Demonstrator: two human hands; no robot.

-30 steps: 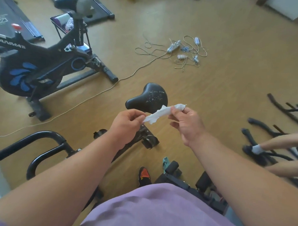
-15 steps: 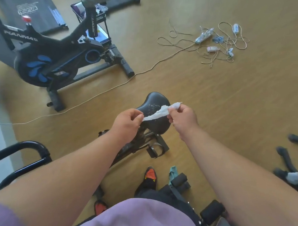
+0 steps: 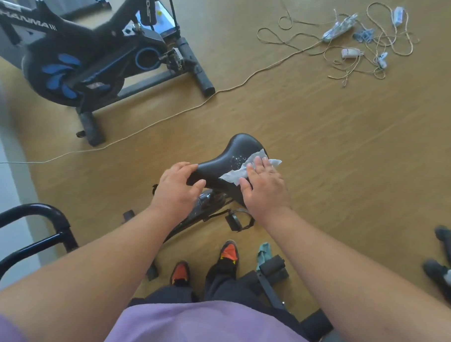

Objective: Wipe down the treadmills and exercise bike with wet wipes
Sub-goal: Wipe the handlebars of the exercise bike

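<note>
Pressing flat on a white wet wipe (image 3: 241, 169), the right hand (image 3: 265, 190) lies with fingers straight and spread, holding the wipe against the right side of a black bike saddle (image 3: 229, 158); one end of the wipe sticks out past the fingertips over the saddle's edge. The left hand (image 3: 178, 188) grips the narrow nose of the saddle, its fingers curled over the top and its thumb set against the near side. Small pale specks dot the saddle's top just beside the wipe. Below the saddle the seat post and a strapped pedal (image 3: 239, 220) show, and nearer the body stand two shoes with orange toes (image 3: 228, 252), with a small teal cloth (image 3: 263, 251) lying on the floor just beside the right shoe. Farther off on the tan floor (image 3: 323, 154), at upper left, stands a second exercise bike (image 3: 76, 61), black with blue flywheel markings. A thin cord (image 3: 170, 116) runs across the floor past its base to a tangle of cables and small white devices (image 3: 354, 39) at upper right. A black curved handrail (image 3: 35, 229) crosses the lower left corner.
</note>
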